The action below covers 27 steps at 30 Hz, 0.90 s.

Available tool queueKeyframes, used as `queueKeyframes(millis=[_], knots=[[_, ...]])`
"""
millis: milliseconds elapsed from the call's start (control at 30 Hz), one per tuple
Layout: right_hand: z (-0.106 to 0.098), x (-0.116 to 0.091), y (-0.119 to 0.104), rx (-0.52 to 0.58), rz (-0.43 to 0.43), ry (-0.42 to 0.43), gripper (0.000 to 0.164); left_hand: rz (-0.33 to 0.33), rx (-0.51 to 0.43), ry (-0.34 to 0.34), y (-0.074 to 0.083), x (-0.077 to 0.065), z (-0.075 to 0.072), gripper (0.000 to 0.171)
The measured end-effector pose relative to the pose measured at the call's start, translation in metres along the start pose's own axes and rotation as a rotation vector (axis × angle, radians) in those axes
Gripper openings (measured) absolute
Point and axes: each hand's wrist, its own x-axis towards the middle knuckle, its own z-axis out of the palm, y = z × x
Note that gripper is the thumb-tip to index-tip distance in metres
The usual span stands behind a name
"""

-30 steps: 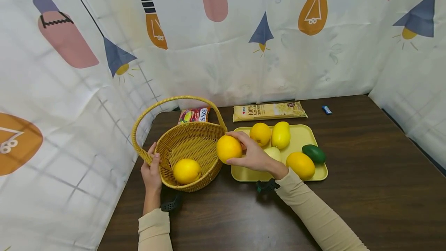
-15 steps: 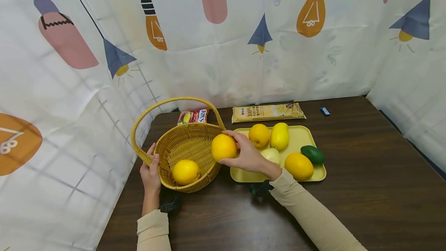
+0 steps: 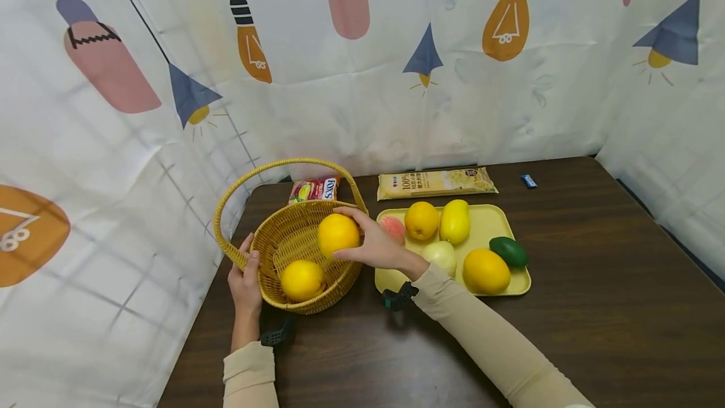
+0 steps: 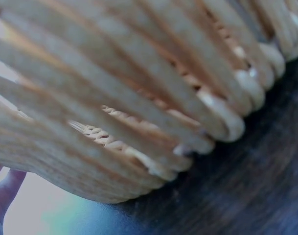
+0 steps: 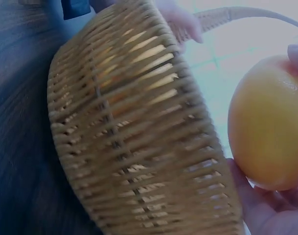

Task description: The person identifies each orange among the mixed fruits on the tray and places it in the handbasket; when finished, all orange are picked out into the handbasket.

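Note:
In the head view my right hand [image 3: 378, 243] holds an orange [image 3: 338, 235] between thumb and fingers, over the right part of the wicker basket [image 3: 272, 232]. Another orange-yellow fruit [image 3: 303, 280] lies inside, near the basket's front. With my left hand [image 3: 245, 287] I grip the basket's left rim, by the foot of its tall handle [image 3: 294, 160]. The right wrist view has the held orange [image 5: 271, 122] above the rim, beside the woven wall [image 5: 139, 127]. Wicker strands [image 4: 114, 98] fill most of the left wrist view, with only a bit of a finger at its lower left.
Right of the basket, a yellow tray [image 3: 491, 222] bears several fruits, among them a peach [image 3: 392, 229], a yellow pear-shaped fruit [image 3: 455, 221] and a dark green one [image 3: 508, 251]. Behind lie a long noodle packet [image 3: 436, 183], a red candy bag [image 3: 314, 189] and a small blue packet [image 3: 528, 181].
My right hand has carried the orange leftward from the tray side to over the basket's inside. The peach on the tray has come into view. My left hand and the basket stay put.

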Motion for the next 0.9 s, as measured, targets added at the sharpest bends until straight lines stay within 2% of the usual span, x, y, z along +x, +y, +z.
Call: queueKeyframes(millis=[333, 600, 667, 833, 900], knots=[[0.021, 0.024, -0.001, -0.175, 0.011, -0.036, 0.081, -0.004, -0.009, -0.007, -0.001, 0.001, -0.001, 0.032], [0.035, 0.041, 0.004, -0.206, 0.022, -0.025, 0.084, -0.026, 0.019, -0.03, -0.005, 0.003, -0.002, 0.035], [0.037, 0.044, 0.004, -0.221, 0.025, -0.02, 0.084, -0.028, 0.019, -0.03, -0.001, 0.002, -0.001, 0.035], [0.043, 0.051, 0.005, -0.221, 0.072, -0.005, 0.085, -0.033, 0.014, -0.036, 0.007, -0.001, 0.0, 0.037], [0.045, 0.053, 0.006, -0.216, 0.1, -0.003, 0.086, -0.032, 0.02, -0.027, 0.003, -0.001, -0.001, 0.037]])
